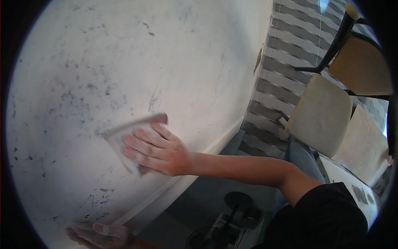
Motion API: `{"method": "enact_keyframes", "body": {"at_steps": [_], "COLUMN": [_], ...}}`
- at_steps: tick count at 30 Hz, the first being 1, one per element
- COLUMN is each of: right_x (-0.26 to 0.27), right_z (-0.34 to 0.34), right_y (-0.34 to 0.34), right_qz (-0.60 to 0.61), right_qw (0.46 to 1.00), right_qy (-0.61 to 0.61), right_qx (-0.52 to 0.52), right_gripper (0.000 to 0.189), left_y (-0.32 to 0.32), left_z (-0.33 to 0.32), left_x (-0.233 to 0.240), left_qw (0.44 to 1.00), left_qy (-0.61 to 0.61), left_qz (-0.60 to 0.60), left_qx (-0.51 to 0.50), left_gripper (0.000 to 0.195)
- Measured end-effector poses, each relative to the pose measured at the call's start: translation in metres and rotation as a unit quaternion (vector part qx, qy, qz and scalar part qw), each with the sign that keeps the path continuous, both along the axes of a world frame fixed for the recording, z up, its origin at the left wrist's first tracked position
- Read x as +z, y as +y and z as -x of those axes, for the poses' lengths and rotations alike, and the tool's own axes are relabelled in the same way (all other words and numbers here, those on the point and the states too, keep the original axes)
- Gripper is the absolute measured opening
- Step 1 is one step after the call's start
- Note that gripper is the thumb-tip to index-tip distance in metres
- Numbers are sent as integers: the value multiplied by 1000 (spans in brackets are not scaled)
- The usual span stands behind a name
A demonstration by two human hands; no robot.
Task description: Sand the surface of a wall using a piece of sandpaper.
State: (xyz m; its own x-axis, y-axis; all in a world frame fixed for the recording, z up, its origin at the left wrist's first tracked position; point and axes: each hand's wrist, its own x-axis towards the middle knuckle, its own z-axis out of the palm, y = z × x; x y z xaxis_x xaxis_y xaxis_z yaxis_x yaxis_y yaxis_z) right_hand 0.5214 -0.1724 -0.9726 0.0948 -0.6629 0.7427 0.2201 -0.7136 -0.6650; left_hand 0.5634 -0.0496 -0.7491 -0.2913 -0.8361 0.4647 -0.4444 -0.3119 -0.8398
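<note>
A white painted wall [192,77] with dark chips and scuffs fills the left and middle of the view. My right hand [158,152], dusty and pale at the fingers, presses a blurred, curled sheet [116,140] that looks like sandpaper flat against it. The fingers lie over the sheet, whose upper edge is rolled. Low at the left, my left hand [101,235] is close to the wall, fingers apart, with nothing visible in it; whether it touches the wall cannot be told. The picture's bottom edge cuts off part of its forearm.
A skirting board [192,180] runs along the wall's foot. Chairs, one with a pale seat [320,115] and one with a brown backrest or seat [360,65], stand on the striped tiled floor [279,71] at the right. A dark device with a round part [238,199] and cables sits below my arm.
</note>
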Motion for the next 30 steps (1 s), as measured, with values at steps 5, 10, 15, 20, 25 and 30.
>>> {"method": "enact_keyframes", "body": {"at_steps": [5,10,15,20,25,30], "right_x": [-53,31,-53,-8,-5,-111], "right_z": [2,0,-1,-3,-13,2], "right_y": [29,-4,31,22,43,63], "right_qz": [36,-17,61,24,42,35], "right_qw": [997,995,996,999,993,993], "right_qy": [22,-76,-17,-25,-86,19], "right_qx": [72,55,59,15,71,109], "right_gripper": [49,46,42,43,37,47], "left_y": [-1,7,8,7,4,-2], "left_z": [2,-5,-5,-8,2,-4], "left_x": [-2,7,2,-1,3,-7], "left_qw": [1000,1000,999,998,1000,999], "left_qy": [-7,-12,44,56,19,25], "left_qz": [28,-4,13,-4,8,-13], "left_qx": [8,29,5,-8,4,-24], "left_gripper": [41,42,42,42,37,39]}}
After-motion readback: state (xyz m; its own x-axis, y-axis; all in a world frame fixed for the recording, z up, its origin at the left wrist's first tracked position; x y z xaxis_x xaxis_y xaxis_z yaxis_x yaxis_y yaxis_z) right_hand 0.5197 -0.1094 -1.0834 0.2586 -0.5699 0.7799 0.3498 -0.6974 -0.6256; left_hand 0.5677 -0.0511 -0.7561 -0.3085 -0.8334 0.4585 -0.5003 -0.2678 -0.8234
